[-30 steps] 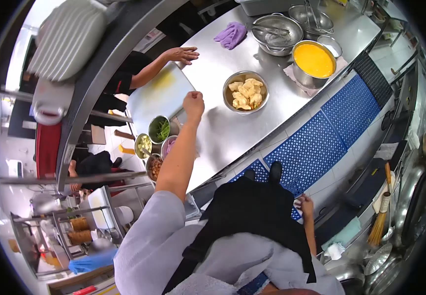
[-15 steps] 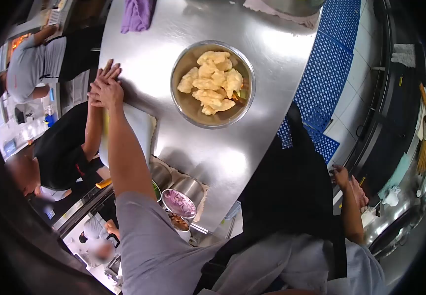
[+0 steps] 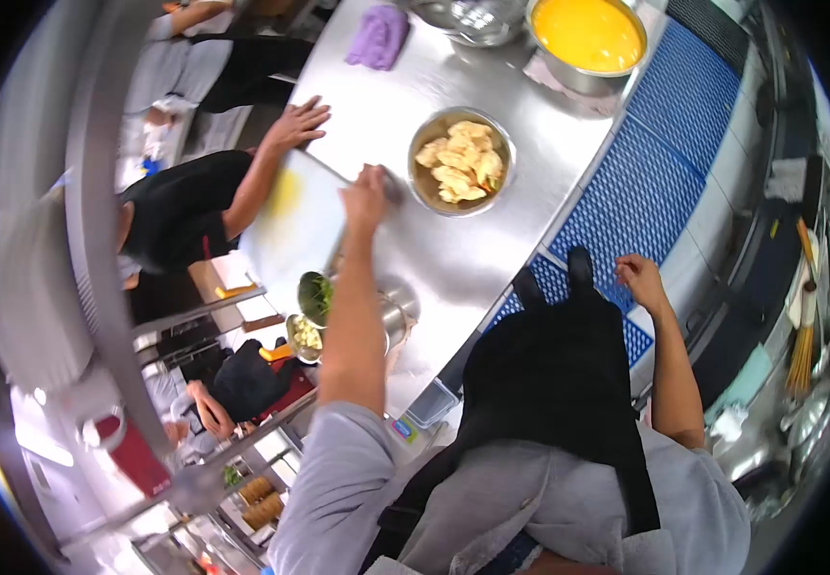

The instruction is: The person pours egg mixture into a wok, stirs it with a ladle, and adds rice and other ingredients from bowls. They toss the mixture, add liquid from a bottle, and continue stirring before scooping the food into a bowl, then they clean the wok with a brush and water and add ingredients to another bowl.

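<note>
My left hand (image 3: 365, 199) reaches over the steel table (image 3: 453, 264) by the right edge of the white cutting board (image 3: 305, 225). Its fingers look curled closed, slightly blurred, and I see nothing in them. Just right of it, a steel bowl (image 3: 422, 192) holds golden battered fried pieces (image 3: 458, 158), with some vegetable bits at one side. My right hand (image 3: 639, 278) hangs in the air beside my black apron, above the blue mat, fingers loosely bent and holding nothing I can see. My left forearm partly hides metal containers (image 3: 396, 321).
A co-worker's hand (image 3: 300, 125) lies spread at the table's far-left edge. A purple cloth (image 3: 378, 38), a glass-like bowl (image 3: 477, 21) and a pot of yellow liquid (image 3: 589, 38) stand at the back. Perforated blue mats (image 3: 616, 201) cover the floor at right.
My left hand has come off the co-worker's hand and moved right, towards the bowl. My right hand has risen away from my side. The view has shifted, showing the yellow liquid.
</note>
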{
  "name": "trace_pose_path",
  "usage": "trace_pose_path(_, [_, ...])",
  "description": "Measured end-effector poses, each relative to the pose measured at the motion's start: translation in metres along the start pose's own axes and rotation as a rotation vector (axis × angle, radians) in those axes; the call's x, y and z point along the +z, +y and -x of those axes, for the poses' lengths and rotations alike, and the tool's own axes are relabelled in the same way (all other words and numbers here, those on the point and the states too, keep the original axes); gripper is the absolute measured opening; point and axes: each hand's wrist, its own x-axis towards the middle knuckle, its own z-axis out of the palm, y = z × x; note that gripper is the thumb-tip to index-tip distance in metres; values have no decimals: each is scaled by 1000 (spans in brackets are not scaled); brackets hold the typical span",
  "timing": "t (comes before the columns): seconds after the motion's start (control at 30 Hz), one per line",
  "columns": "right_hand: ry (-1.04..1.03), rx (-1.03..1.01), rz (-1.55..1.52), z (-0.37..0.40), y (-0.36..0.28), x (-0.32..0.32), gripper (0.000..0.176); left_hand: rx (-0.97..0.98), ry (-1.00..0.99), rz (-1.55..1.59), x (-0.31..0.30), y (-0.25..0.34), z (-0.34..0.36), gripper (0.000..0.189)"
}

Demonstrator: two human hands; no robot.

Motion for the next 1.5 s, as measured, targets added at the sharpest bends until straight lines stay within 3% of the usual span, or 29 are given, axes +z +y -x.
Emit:
trace_pose_path(0.03, [-8, -64, -62, -12, -6, -2, 21, -159, -43, 248, -28, 44, 31, 53])
trace_pose_path(0.07, [-31, -86, -47, -21, -15, -5, 21, -86, 141, 410, -19, 51, 50, 56])
trace_pose_path(0.13, [-73, -109, -10, -29, -29, -13, 21, -338, 14, 857, -39, 111, 90, 53])
trace_pose_path(0.17, [-88, -88, 63, -29, -35, -18, 21, -387, -113, 866, -48, 133, 101, 43])
trace_pose_path(0.23, [-117, -91, 139, -21, -43, -23, 21, -431, -100, 902, -42, 151, 109, 26])
trace_pose_path(0.4, [-219, -186, 453, -22, -17, -25, 23, -461, 42, 928, -52, 182, 110, 20])
trace_pose_path(0.47, [-173, -357, 495, -24, 3, -20, 23, -441, 61, 867, -55, 191, 114, 17])
trace_pose_path(0.53, [-278, -194, 500, -12, -25, -18, 26, -429, 107, 899, -59, 186, 129, 14])
trace_pose_path(0.6, [-320, -251, 518, -12, -34, -12, 24, -411, 195, 973, -49, 165, 150, 14])
trace_pose_path(0.67, [-374, -235, 293, -30, -24, -5, 28, -302, 325, 887, -51, 151, 187, 15])
trace_pose_path(0.73, [-467, -254, 271, -25, -58, 3, 28, -348, 374, 820, -68, 134, 237, 20])
trace_pose_path(0.8, [-450, -218, 143, -8, -117, 17, 30, -442, 385, 960, -77, 120, 283, 20])
trace_pose_path(0.87, [-450, -265, 95, 18, -179, 50, 31, -512, 382, 1111, -109, 116, 351, 20])
trace_pose_path(0.93, [-499, -337, 67, 40, -237, 97, 33, -449, 590, 1039, -83, 80, 408, 18])
trace_pose_path(1.0, [-661, -517, 82, 64, -290, 155, 35, -676, 558, 818, -106, 75, 466, 17])
trace_pose_path(1.13, [-809, -764, 123, 100, -363, 305, 43, -832, 657, 804, -93, 44, 542, 16])
trace_pose_path(1.2, [-652, -943, 521, 106, -390, 383, 53, -874, 683, 793, -87, 26, 568, 15])
trace_pose_path(1.27, [-501, -1101, 668, 97, -384, 451, 56, -902, 709, 822, -68, 10, 586, 15])
trace_pose_path(1.37, [-851, -1062, 923, 101, -390, 490, 42, -936, 765, 974, -74, 1, 595, 15])
trace_pose_path(1.47, [-822, -1218, 713, 116, -386, 471, 34, -924, 806, 975, -66, -10, 605, 13])
trace_pose_path(1.5, [-800, -1156, 661, 121, -385, 458, 27, -929, 779, 1001, -75, -9, 608, 13])
